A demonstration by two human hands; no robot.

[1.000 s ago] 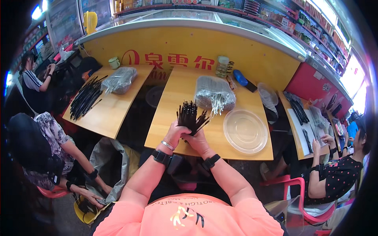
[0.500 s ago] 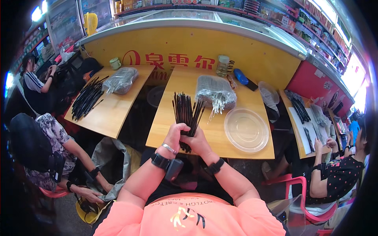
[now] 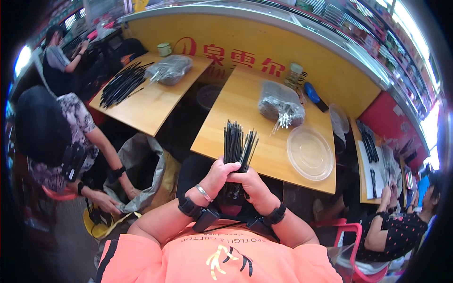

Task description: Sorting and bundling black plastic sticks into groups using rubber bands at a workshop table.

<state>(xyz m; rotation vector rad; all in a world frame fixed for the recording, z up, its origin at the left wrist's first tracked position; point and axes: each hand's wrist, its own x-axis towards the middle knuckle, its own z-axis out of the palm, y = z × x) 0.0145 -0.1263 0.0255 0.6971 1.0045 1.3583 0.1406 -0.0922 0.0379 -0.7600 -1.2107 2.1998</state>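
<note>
A thick bundle of thin black sticks (image 3: 239, 144) stands upright before me, just off the near edge of the wooden table (image 3: 226, 113). My left hand (image 3: 219, 176) is closed round its left side, thumb across the front. From the other side my right hand (image 3: 255, 187) wraps it too, and the two hands touch. Lower ends of the sticks poke out beneath my fingers. Beyond, on the table, lies a clear plastic bag (image 3: 276, 96) packed with thin silvery-tipped pieces. To its right rests a round translucent plastic lid or shallow dish (image 3: 309, 153).
A jar (image 3: 293, 75) and a blue case (image 3: 312, 93) stand at the table's back. On the left table are loose black sticks (image 3: 123, 85), another full bag (image 3: 170, 70) and a mug (image 3: 164, 49). People sit on both sides; a grey sack (image 3: 137, 165) stands at left.
Both hands have drawn the bundle back from over the table toward my body, still gripping it. My view has turned, so the tables appear shifted to the right and tilted.
</note>
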